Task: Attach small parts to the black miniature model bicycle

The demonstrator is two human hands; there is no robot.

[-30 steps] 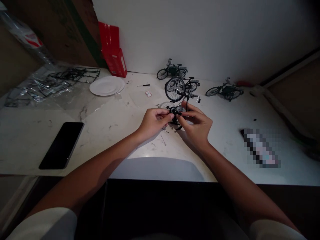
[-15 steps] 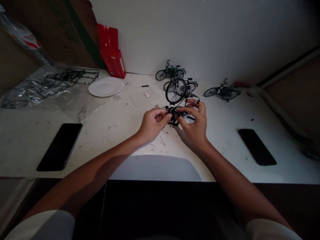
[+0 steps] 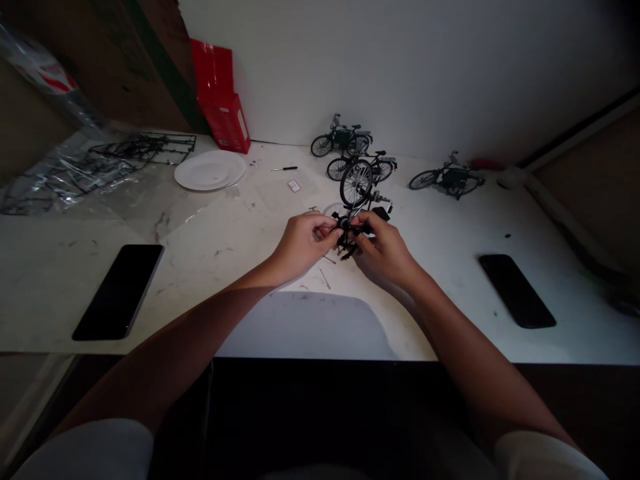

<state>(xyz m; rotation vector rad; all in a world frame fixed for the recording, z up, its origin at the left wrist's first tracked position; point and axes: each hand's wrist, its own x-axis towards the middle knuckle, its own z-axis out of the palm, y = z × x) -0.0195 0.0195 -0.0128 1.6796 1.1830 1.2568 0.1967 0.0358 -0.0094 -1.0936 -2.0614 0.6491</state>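
Note:
A partly built black model bicycle (image 3: pixel 357 200) is held above the white marble table (image 3: pixel 210 253), its spoked wheel pointing up. My left hand (image 3: pixel 303 243) pinches the crank end of it from the left, fingers closed. From the right, my right hand (image 3: pixel 384 250) grips the frame with its fingers wrapped round it. A few thin metal rods (image 3: pixel 326 278) lie on the table just below my hands.
Three finished model bicycles (image 3: pixel 341 141) (image 3: pixel 367 165) (image 3: pixel 447 178) stand by the back wall. Also on the table are a white plate (image 3: pixel 210 169), a small screwdriver (image 3: pixel 284 169), a red box (image 3: pixel 225 113), plastic part frames in bags (image 3: pixel 125 150) and two dark phones (image 3: pixel 119 291) (image 3: pixel 517 291).
My hands turned the model, and its wheel shifted slightly right and tilted. My right hand closed more tightly round the frame. The camera view shifted a little.

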